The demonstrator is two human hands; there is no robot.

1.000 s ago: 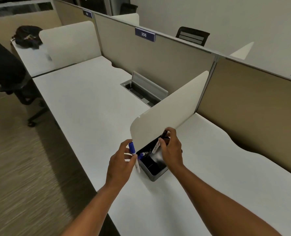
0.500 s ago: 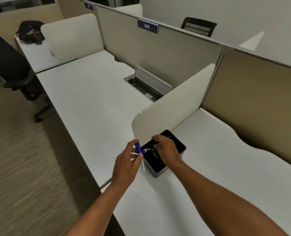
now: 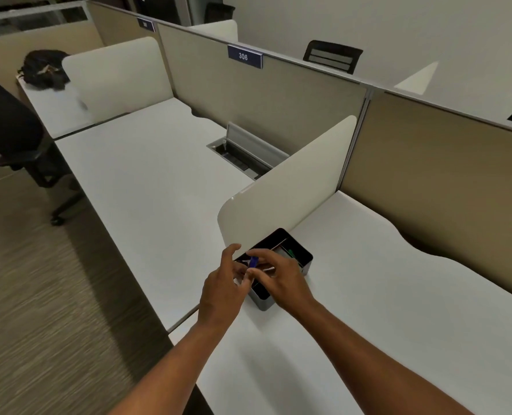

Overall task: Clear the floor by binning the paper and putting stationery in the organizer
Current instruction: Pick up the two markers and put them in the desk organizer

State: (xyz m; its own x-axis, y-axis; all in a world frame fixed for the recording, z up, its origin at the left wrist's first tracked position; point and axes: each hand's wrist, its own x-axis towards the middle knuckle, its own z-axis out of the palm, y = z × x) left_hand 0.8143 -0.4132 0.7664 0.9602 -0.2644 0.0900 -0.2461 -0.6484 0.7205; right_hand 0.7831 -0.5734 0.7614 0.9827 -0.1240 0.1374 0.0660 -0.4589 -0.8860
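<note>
White desk [image 3: 147,187], both hands pinching blue pen [image 3: 253,261] (over organizer [image 3: 304,259])

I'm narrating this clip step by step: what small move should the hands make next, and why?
Probably lower the blue-capped pen into the organizer and let go. The pen is pinched between the left hand and right hand directly over the open box, which already holds other stationery, so only the drop seems to remain.
</note>
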